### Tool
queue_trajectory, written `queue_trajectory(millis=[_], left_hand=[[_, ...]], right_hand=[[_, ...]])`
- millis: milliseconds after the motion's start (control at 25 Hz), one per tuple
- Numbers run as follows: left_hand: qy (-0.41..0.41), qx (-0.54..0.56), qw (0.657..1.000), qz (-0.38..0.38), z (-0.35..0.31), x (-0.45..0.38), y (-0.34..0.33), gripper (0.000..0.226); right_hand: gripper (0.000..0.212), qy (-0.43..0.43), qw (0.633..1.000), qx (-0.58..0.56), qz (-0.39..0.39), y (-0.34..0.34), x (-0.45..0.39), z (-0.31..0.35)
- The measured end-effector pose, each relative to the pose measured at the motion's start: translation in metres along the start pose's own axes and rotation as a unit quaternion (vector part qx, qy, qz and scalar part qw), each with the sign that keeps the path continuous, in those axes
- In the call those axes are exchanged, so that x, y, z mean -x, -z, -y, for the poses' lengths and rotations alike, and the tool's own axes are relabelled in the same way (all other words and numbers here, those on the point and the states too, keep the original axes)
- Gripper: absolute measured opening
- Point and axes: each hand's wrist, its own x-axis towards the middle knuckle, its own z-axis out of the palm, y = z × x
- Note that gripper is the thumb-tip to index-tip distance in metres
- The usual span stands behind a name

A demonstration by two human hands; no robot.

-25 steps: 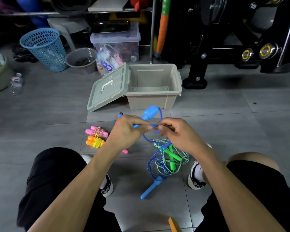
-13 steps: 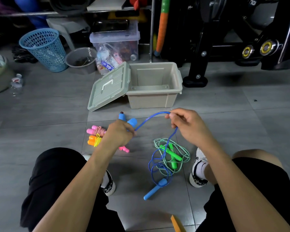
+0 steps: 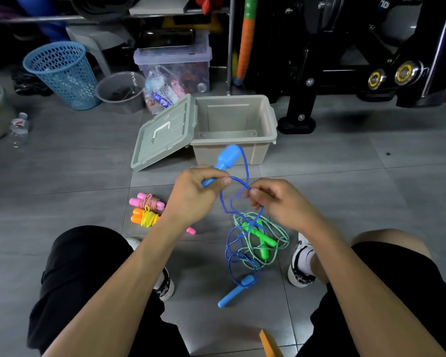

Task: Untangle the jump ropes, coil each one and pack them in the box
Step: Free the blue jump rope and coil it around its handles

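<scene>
My left hand [image 3: 195, 195] grips one handle of the blue jump rope [image 3: 227, 157], which sticks up in front of the box. My right hand [image 3: 276, 202] pinches the blue cord close beside it, and a loop hangs between the two hands. The rest of the blue cord [image 3: 236, 256] trails down to the floor, where its other handle [image 3: 236, 292] lies. It crosses the loose green jump rope [image 3: 262, 238]. A coiled pink rope [image 3: 147, 200] and a coiled orange rope [image 3: 144, 217] lie on the floor at left. The beige box [image 3: 233, 140] stands open with nothing inside.
The box lid [image 3: 162, 135] leans against the box's left side. A blue basket [image 3: 62, 76], a grey tub [image 3: 120, 90] and a clear storage bin [image 3: 175, 70] stand behind. Black gym equipment [image 3: 345, 60] fills the back right. My knees and shoes flank the ropes.
My hands, spread apart half a second ago, have come together again. The blue handle has swung upright in my left hand and another loop of cord has formed.
</scene>
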Motion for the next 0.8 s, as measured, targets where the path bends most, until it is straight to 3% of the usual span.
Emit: queue_trajectory(millis=[120, 200, 280, 360, 440, 600, 680, 800], left_hand=[[0.009, 0.082, 0.994, -0.077, -0.002, -0.001, 0.008, 0.027], [0.064, 0.099, 0.989, -0.092, 0.002, -0.002, 0.013, 0.026], [0.136, 0.043, 0.988, -0.063, 0.014, -0.004, 0.020, 0.026], [0.203, -0.096, 0.974, 0.028, 0.025, -0.004, 0.024, 0.028], [0.226, -0.172, 0.954, 0.099, 0.027, -0.001, 0.022, 0.024], [0.055, -0.060, 0.989, 0.122, 0.011, 0.005, 0.006, 0.022], [-0.011, -0.076, 0.991, 0.107, 0.007, 0.006, -0.004, 0.013], [0.000, -0.082, 0.997, 0.009, 0.006, 0.002, -0.005, 0.007]], right_hand=[[0.025, -0.047, 0.991, 0.095, 0.080, 0.000, -0.001, -0.012], [0.024, -0.085, 0.983, 0.135, 0.094, 0.001, -0.002, -0.017], [0.023, -0.063, 0.994, 0.087, 0.021, 0.002, -0.003, -0.015], [0.026, -0.001, 0.996, 0.010, -0.090, 0.009, -0.002, -0.006], [0.027, 0.047, 0.990, -0.040, -0.127, 0.014, 0.001, 0.003], [0.023, 0.074, 0.995, 0.041, -0.060, -0.002, 0.001, 0.010], [0.020, 0.063, 0.996, 0.057, -0.034, -0.006, -0.001, 0.009], [0.023, -0.003, 0.999, 0.041, 0.003, -0.004, -0.002, -0.001]])
